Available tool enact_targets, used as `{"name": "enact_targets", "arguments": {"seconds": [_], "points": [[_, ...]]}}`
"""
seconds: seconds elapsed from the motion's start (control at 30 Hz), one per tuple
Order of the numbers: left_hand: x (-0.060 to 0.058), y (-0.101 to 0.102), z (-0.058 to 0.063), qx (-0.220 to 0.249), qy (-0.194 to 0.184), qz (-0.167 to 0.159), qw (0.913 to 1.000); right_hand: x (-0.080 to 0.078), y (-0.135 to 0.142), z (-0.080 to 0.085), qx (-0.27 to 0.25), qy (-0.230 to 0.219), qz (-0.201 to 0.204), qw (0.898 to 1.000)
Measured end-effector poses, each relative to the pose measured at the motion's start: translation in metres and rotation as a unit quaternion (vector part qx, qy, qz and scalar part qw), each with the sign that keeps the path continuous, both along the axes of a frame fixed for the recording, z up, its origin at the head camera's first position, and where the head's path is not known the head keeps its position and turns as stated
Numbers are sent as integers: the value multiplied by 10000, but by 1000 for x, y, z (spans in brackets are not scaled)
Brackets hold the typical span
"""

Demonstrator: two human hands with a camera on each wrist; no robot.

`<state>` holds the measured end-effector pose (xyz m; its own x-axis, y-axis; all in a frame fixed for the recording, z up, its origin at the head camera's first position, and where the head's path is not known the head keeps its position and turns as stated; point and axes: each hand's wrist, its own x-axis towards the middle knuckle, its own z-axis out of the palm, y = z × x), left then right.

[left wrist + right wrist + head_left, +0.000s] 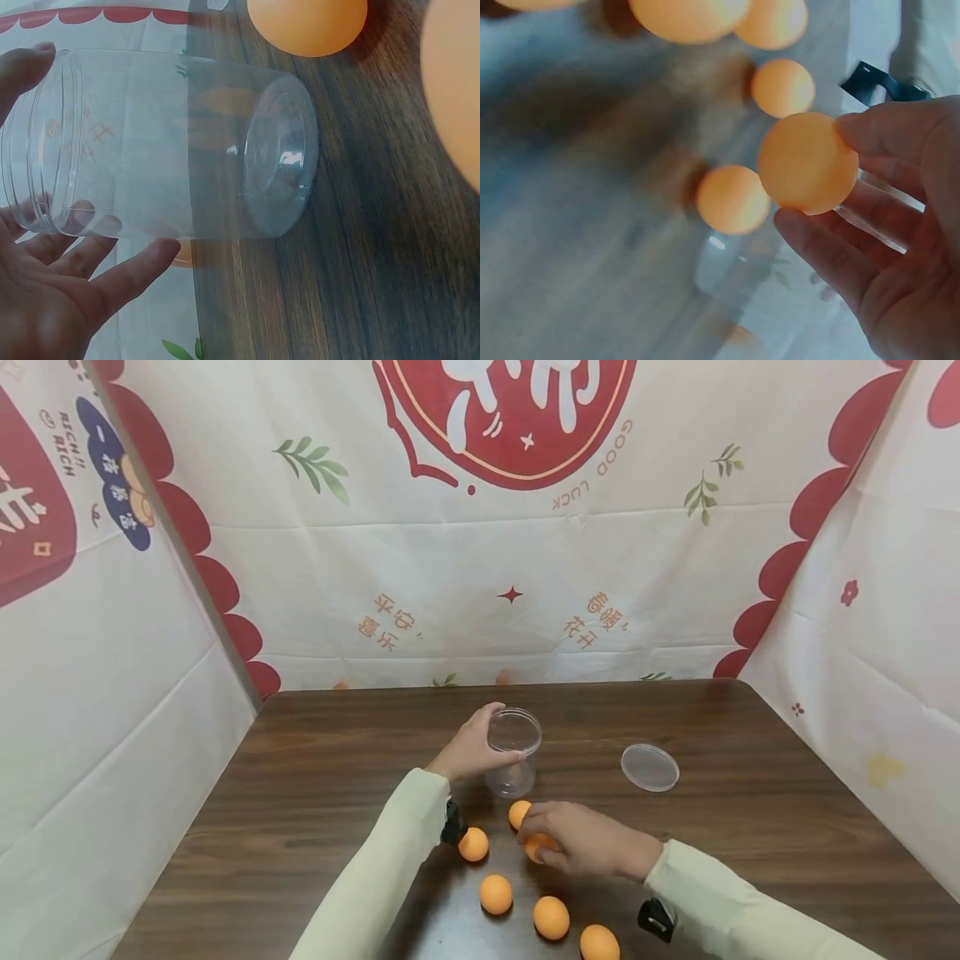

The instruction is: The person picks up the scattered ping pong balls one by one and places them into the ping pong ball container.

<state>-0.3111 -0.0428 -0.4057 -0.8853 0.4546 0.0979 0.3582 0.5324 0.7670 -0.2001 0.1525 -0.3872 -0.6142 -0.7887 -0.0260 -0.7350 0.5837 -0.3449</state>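
Note:
My left hand (pixel 474 747) grips a clear plastic jar (pixel 513 783) near its rim, thumb on one side and fingers on the other. The jar stands upright and uncapped on the table; in the left wrist view no ball shows inside it. With thumb and fingertips, my right hand (pixel 585 839) pinches an orange ping-pong ball (pixel 808 163). Just beyond that hand, close in front of the jar, lies another ping-pong ball (pixel 519 813). One more ball (pixel 473 844) sits beside my left wrist.
Nearer to me, several loose orange balls (pixel 551 917) lie in a slanting row on the brown wooden table (pixel 315 793). A clear round lid (pixel 650 767) lies flat to the right of the jar. Printed white cloth (pixel 465 560) hangs behind the table and along both sides.

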Motion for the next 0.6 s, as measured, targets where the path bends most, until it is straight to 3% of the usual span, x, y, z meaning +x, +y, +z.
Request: {"name": "enact_targets", "arguments": {"seconds": [0.33, 0.6], "points": [[0, -1, -2, 47, 65, -44, 10000, -21, 0, 51, -2, 255, 303, 9992], [0, 1, 0, 80, 160, -67, 9998, -47, -3, 82, -66, 846, 144, 9963]]}}
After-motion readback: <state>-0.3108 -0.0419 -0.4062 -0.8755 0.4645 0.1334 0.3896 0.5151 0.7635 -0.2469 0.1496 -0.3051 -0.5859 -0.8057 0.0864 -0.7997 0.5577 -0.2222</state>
